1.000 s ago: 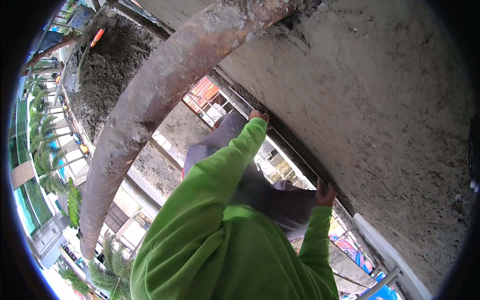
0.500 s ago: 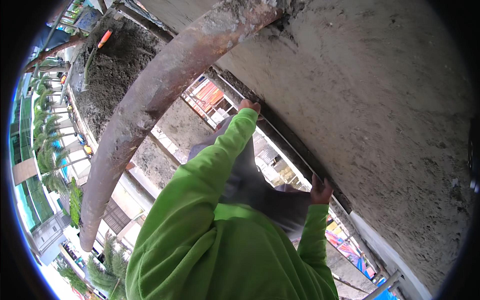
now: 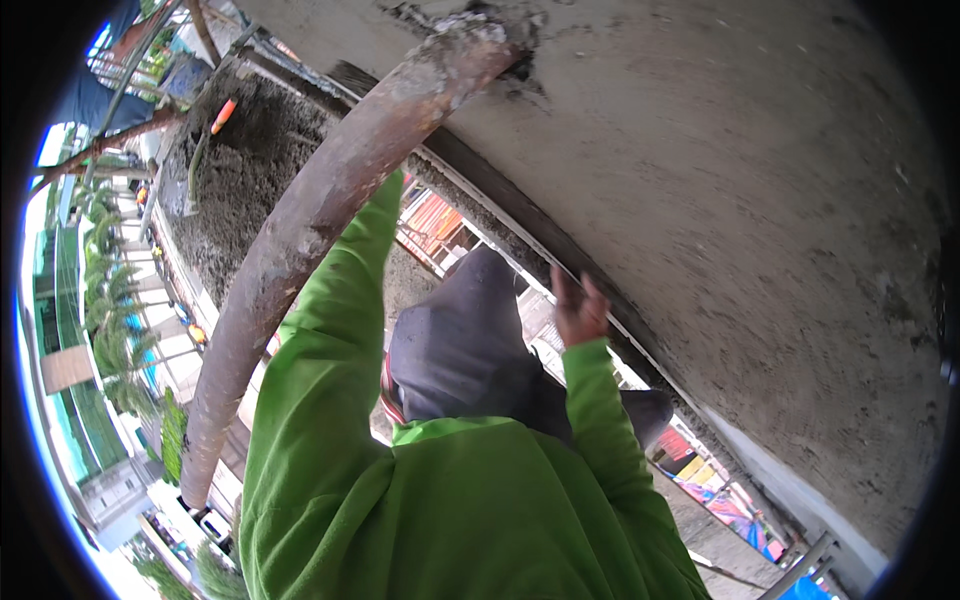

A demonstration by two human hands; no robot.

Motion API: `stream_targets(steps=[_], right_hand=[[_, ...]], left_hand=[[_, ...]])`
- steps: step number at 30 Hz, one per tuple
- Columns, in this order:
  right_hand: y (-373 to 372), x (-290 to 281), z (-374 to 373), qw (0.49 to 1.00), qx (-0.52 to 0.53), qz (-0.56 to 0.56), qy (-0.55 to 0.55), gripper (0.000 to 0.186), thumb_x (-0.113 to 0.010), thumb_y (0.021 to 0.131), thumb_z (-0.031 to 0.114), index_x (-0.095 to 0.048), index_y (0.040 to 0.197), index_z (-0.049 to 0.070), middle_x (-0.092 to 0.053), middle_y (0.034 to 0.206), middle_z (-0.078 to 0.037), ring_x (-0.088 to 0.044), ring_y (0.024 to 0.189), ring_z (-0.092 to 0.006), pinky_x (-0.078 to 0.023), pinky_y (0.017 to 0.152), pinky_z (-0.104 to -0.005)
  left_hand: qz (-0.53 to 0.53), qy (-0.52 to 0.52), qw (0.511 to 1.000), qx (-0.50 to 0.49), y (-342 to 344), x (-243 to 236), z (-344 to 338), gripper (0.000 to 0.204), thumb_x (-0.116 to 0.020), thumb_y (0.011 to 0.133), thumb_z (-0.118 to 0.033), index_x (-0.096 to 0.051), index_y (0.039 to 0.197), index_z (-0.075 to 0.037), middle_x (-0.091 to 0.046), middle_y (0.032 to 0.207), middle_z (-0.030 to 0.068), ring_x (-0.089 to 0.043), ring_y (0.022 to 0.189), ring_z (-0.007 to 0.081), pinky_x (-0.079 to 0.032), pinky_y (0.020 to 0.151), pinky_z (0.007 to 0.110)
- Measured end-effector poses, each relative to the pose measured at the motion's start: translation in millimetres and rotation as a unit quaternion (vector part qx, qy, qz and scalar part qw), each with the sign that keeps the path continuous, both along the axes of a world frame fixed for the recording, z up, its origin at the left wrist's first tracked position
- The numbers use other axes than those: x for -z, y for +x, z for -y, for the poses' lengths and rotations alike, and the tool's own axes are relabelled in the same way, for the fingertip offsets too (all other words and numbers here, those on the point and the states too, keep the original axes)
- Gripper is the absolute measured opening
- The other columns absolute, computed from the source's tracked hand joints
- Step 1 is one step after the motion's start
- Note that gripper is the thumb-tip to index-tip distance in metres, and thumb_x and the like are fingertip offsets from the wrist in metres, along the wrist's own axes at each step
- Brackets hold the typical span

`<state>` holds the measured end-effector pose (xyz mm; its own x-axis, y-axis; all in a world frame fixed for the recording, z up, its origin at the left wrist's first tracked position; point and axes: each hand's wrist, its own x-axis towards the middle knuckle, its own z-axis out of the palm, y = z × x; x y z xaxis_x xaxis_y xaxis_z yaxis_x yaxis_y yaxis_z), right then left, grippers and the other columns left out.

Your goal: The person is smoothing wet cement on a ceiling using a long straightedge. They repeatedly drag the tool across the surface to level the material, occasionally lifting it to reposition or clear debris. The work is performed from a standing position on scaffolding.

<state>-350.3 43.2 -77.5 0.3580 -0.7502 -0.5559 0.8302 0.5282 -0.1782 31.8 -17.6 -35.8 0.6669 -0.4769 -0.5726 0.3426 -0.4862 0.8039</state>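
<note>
a co-worker in green [image 3: 450,510] apparently braces for balance, open hand [image 3: 580,312] flat on the concrete wall's [image 3: 760,200] dark edge strip [image 3: 505,205], gripping nothing; the other hand is hidden behind a rusty pole [image 3: 310,230].

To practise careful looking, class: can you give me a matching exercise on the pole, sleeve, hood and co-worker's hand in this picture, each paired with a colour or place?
Things:
1. pole
2. sleeve
3. hood
4. co-worker's hand

Colour or place:
a. bright green
b. raised at the lower edge of the wall
c. rusty brown
d. dark grey

Pairs: 1-c, 2-a, 3-d, 4-b
</note>
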Motion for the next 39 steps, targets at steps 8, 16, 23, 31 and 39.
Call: stream_targets(steps=[8,16,23,31,39], right_hand=[[77.0,-30.6,19.1,0.976,0.052,0.177,0.112,0.029,-0.050,0.074,0.000,-0.045,0.102,-0.008,-0.048,0.108,-0.022,-0.041,0.107,-0.0313,-0.033,0.095,-0.0422],[0.7,-81.5,7.2,0.975,0.043,0.163,0.143,0.027,-0.046,0.078,-0.001,-0.044,0.105,-0.006,-0.048,0.108,-0.021,-0.043,0.105,-0.0317,-0.034,0.094,-0.0438],[-69.7,-106.0,-7.3,0.987,0.055,0.100,0.110,0.022,-0.045,0.081,0.002,-0.044,0.101,-0.006,-0.050,0.103,-0.021,-0.045,0.101,-0.0306,-0.036,0.093,-0.0423],[-121.3,-154.3,-26.5,0.977,0.025,-0.196,-0.084,0.018,-0.053,0.076,-0.004,-0.049,0.092,-0.007,-0.054,0.098,-0.015,-0.055,0.087,-0.0179,-0.046,0.079,-0.0276],[-205.8,-189.8,-37.5,0.992,0.061,-0.114,0.002,0.018,-0.042,0.084,0.007,-0.048,0.097,-0.004,-0.054,0.099,-0.015,-0.050,0.094,-0.0188,-0.042,0.085,-0.0285]], left_hand=[[0.109,-0.080,0.991,-0.005,35.9,-56.2,-2.5,0.023,-0.046,0.075,-0.006,-0.043,0.092,0.009,-0.051,0.080,0.0199,-0.057,0.065,0.0297,-0.053,0.053,0.038],[0.308,-0.074,0.948,0.017,-10.0,-65.1,0.2,0.021,-0.046,0.075,-0.007,-0.046,0.090,0.008,-0.051,0.075,0.0167,-0.057,0.060,0.0257,-0.053,0.050,0.035],[0.390,-0.120,0.913,0.024,-79.3,-90.4,-8.6,0.019,-0.046,0.076,-0.008,-0.048,0.087,0.007,-0.051,0.070,0.0139,-0.056,0.055,0.0222,-0.052,0.048,0.032],[0.280,-0.270,0.921,-0.026,-176.4,-144.6,-36.0,0.016,-0.046,0.076,-0.008,-0.048,0.083,0.005,-0.050,0.067,0.0089,-0.052,0.047,0.0146,-0.050,0.041,0.027],[0.184,-0.339,0.923,-0.009,-259.4,-164.2,-48.6,0.006,-0.044,0.076,-0.003,-0.039,0.078,-0.002,-0.044,0.064,0.0049,-0.047,0.045,0.0105,-0.048,0.037,0.024]])
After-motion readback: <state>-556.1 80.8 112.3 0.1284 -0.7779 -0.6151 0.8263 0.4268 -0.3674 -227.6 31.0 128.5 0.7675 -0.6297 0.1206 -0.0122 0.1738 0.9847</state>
